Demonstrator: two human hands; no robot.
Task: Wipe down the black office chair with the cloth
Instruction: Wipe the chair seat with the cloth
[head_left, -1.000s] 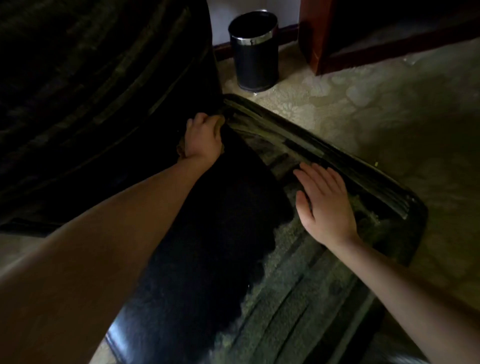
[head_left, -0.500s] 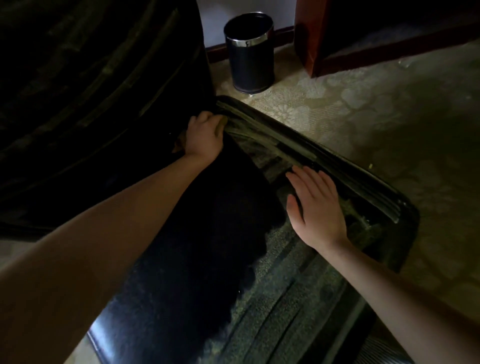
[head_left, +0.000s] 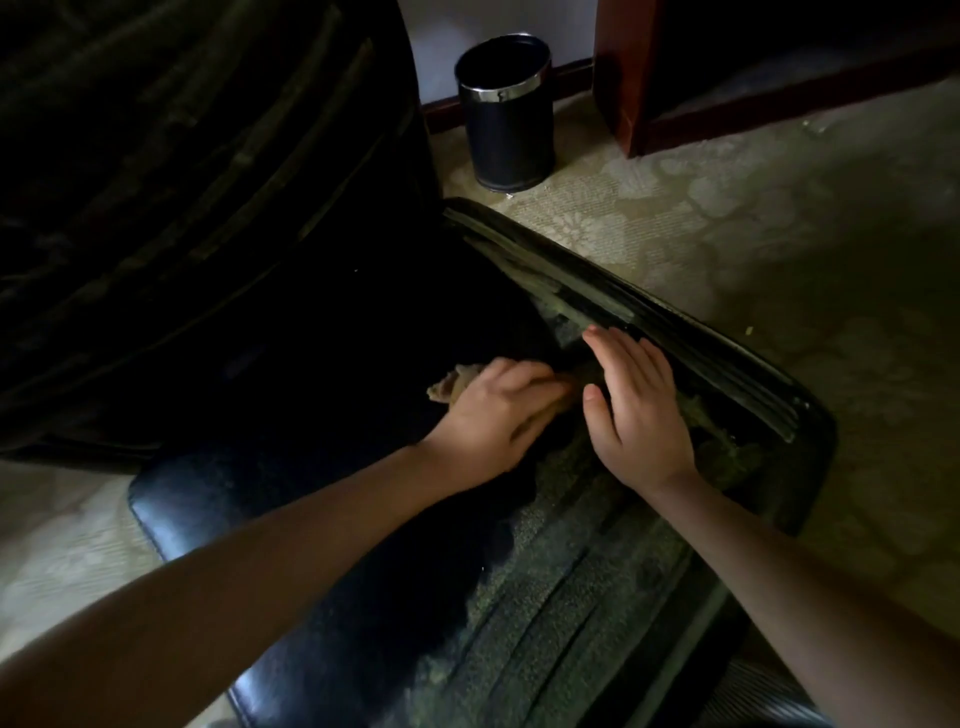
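Observation:
The black office chair's seat (head_left: 322, 561) fills the middle of the view, glossy, with streaks on its right half. Its dark backrest (head_left: 182, 208) rises at the upper left. My left hand (head_left: 493, 415) presses a small tan cloth (head_left: 449, 387) onto the middle of the seat; a corner of the cloth sticks out past my fingers. My right hand (head_left: 631, 410) lies flat on the seat just right of the left hand, fingers straight, close to the seat's right rim (head_left: 727, 353).
A black round waste bin (head_left: 506, 111) with a chrome rim stands on the patterned carpet (head_left: 753, 234) behind the seat. A reddish wooden furniture leg (head_left: 618, 78) stands at the upper right. A white wall with a dark skirting board runs behind the bin.
My left hand has dragged the cloth from the seat's back corner near the backrest down to the middle, beside my right hand. The right hand has stayed flat in about the same spot.

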